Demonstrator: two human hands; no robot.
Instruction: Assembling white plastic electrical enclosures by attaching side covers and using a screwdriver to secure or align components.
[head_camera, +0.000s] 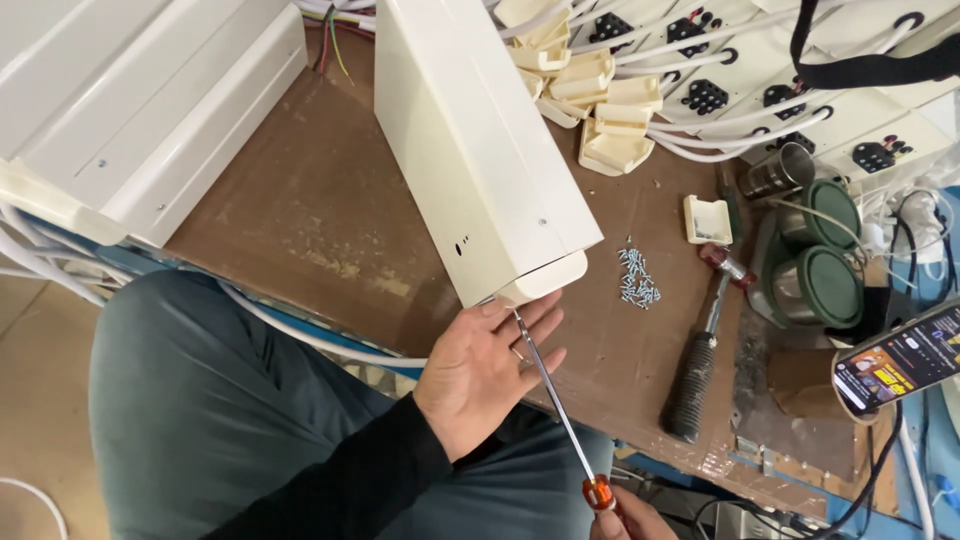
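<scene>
Left hand (487, 372) open-palmed, bracing long cream metal housing (480, 140) at brown worktop's (300, 220) near edge; right hand (628, 518) closed around orange-handled screwdriver (556, 400), tip at plastic end cap (545, 278).

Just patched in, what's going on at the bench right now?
A seated person steadies the end of a long cream metal casing with the left hand, palm up under its plastic end cap. The right hand holds a screwdriver by its orange handle, tip at the cap's lower edge. A pile of small screws and a hammer lie on the brown table.
</scene>
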